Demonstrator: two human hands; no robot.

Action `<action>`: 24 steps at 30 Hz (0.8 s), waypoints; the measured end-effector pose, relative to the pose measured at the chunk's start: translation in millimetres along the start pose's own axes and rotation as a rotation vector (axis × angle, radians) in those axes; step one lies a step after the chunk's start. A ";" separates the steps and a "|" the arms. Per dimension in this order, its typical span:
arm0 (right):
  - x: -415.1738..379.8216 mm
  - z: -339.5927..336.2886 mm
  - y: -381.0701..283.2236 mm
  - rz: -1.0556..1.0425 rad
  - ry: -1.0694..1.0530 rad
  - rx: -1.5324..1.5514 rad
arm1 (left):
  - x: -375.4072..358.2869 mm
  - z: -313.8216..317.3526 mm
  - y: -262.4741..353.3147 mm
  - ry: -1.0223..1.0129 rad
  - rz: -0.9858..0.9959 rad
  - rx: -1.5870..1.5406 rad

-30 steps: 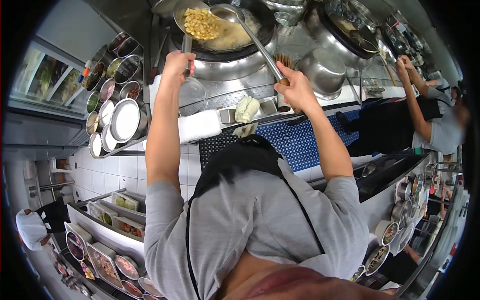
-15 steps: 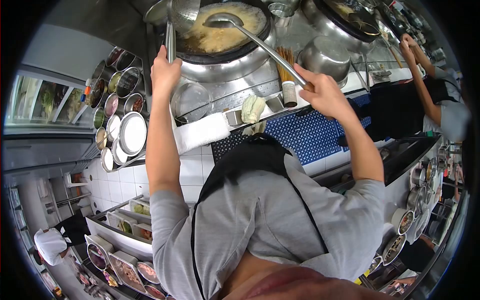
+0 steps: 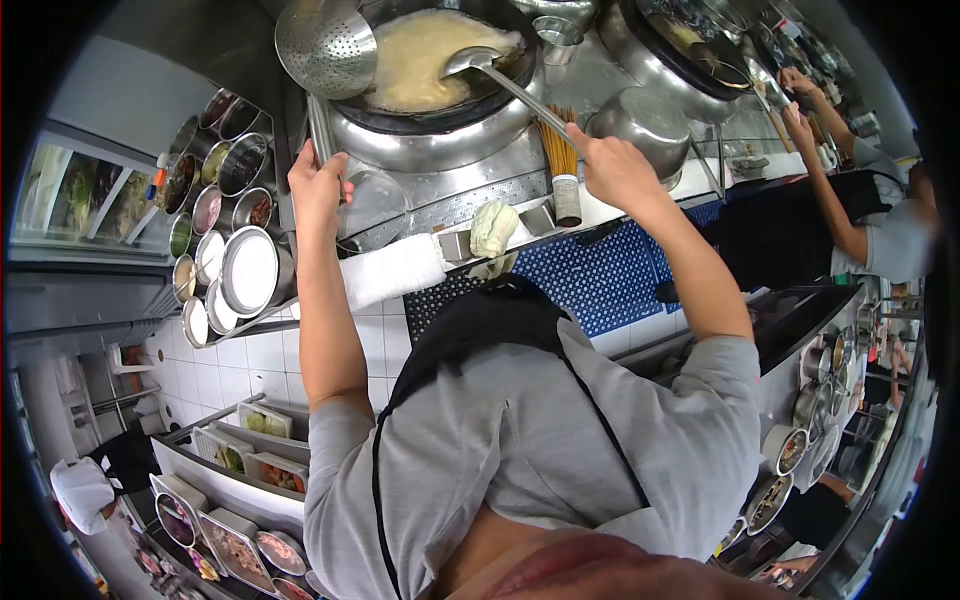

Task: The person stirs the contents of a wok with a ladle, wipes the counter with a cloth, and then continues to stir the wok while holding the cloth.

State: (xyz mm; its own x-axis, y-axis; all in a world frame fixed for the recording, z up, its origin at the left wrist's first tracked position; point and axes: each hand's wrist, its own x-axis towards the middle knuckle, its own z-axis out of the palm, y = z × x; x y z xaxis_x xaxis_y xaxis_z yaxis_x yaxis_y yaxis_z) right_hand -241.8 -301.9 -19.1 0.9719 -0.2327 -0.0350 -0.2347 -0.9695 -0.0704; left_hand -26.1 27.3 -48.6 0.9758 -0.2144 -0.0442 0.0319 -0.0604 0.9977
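Two tools are in hand over one wok, seen from the head camera looking down the person's front. Left hand (image 3: pixel 318 185), left of centre in the upper half of the frame, is clamped around the long handle of a perforated skimmer (image 3: pixel 326 47), whose round bowl sits empty at the top left, just beside the wok's (image 3: pixel 440 100) rim rather than over the oil. Right hand (image 3: pixel 612 168), upper right of centre, is closed around the handle of a ladle (image 3: pixel 478 60); the ladle's bowl rests at the far right edge of the pale frothing liquid (image 3: pixel 420 55) inside the wok. Judged from this arrangement, the step is tending the fry with the ladle while the skimmer waits; the next move would call for lowering the skimmer bowl rightward over the liquid, with the ladle kept clear of its path. Below the wok, a folded white towel (image 3: pixel 395 270) and a pale lump of food (image 3: pixel 493 228) lie on the steel ledge. Round steel containers (image 3: pixel 235 215) cluster at the left. A co-worker's arm (image 3: pixel 830 200) reaches toward the range at the upper right.
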 end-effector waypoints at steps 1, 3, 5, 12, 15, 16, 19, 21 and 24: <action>8.5 7.6 -3.2 -0.001 0.019 0.008 | -0.9 -0.4 -0.9 0.004 -0.001 -0.003; 30.2 23.4 -4.2 -0.022 0.055 0.030 | -1.3 1.2 -0.2 0.008 0.006 -0.006; 51.5 45.2 -5.8 -0.025 0.098 0.065 | -4.5 2.3 2.2 0.010 0.011 0.002; 102.7 58.8 -33.7 -0.019 0.127 0.162 | -12.8 6.7 4.5 0.030 0.039 -0.025; 107.5 47.1 -43.8 -0.017 0.097 0.283 | -14.8 9.1 1.0 0.049 0.039 -0.031; 109.2 43.1 -46.9 0.014 0.063 0.356 | -14.8 9.6 0.7 0.052 0.041 -0.030; 109.7 31.9 -52.5 0.084 -0.032 0.535 | -15.5 9.2 -0.6 0.055 0.038 -0.020; 102.1 25.0 -58.1 0.102 -0.086 0.607 | -17.3 6.8 -0.7 0.065 0.042 0.003; 82.3 12.8 -60.9 0.107 -0.109 0.637 | -19.4 3.5 -2.7 0.084 0.059 0.053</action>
State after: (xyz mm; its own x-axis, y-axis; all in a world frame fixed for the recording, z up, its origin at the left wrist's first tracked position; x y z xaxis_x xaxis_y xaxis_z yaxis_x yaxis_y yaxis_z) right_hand -147.7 -261.0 -30.4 0.9431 -0.2837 -0.1733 -0.3270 -0.6983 -0.6368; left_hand -45.9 28.2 -50.6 0.9904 -0.1362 0.0213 -0.0354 -0.1023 0.9941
